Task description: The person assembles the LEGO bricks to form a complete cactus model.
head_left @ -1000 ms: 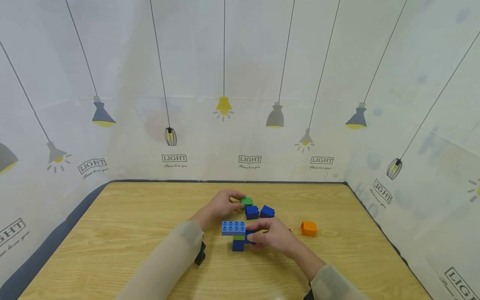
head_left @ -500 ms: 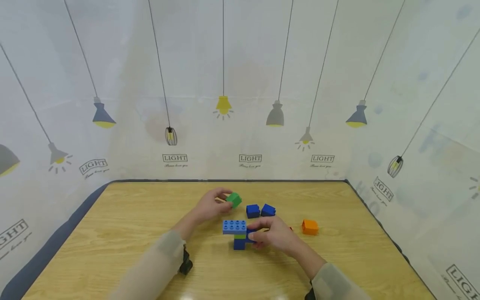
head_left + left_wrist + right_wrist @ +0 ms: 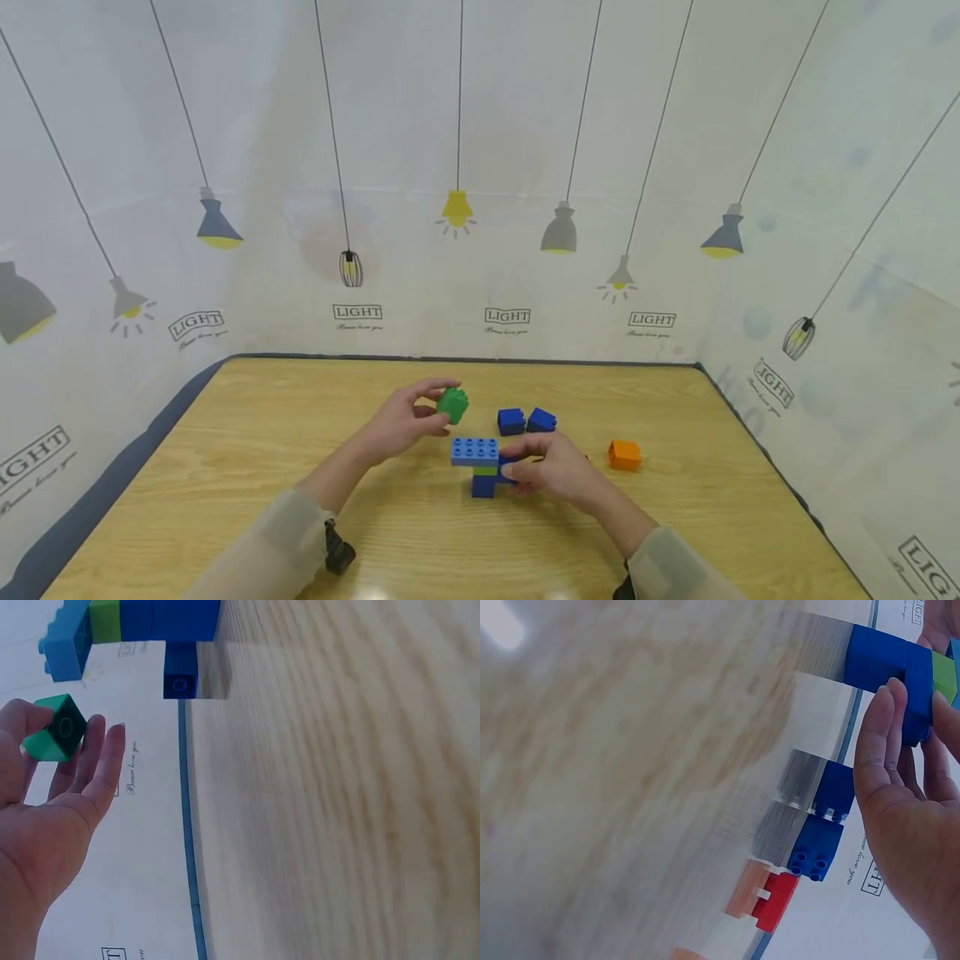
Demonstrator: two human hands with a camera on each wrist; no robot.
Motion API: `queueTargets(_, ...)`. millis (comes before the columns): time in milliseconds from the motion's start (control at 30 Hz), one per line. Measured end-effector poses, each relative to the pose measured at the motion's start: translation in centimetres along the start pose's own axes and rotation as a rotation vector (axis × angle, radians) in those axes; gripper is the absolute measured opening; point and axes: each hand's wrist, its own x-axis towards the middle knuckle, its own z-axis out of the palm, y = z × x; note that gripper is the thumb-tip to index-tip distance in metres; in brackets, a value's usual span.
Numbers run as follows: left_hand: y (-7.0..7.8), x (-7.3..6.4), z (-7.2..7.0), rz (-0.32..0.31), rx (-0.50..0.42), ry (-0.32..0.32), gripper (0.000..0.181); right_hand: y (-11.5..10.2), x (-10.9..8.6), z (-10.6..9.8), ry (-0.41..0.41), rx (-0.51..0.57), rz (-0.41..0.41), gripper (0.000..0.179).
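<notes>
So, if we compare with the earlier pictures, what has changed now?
The left hand has lifted the green toy brick off the table and carried it left, away from the two loose blue bricks. The right hand still holds the brick stack at its right side; the loose blue bricks and orange brick stay in place.

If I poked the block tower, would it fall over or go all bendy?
The block tower might tip, because its wide light blue brick sits on a narrower column. It probably won't bend: the bricks look like hard plastic with straight edges. The right hand pinching its side may help steady it.
</notes>
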Motion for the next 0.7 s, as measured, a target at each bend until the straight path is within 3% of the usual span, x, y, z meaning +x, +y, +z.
queueTargets(300, 1.5, -2.2, 0.6, 0.046, 0.102, -0.001, 0.041, -0.3, -0.2, 0.1, -0.001, -0.004, 0.003, 0.031)
queueTargets(500, 2.1, -3.3, 0.5, 0.062, 0.12, 0.022, 0.037, -0.2, -0.2, 0.1, 0.009, -0.007, 0.011, 0.029)
queueTargets(700, 2.5, -4.3, 0.8, 0.094, 0.129, -0.02, 0.036, -0.1, 0.0, 0.1, 0.006, -0.003, 0.006, 0.029)
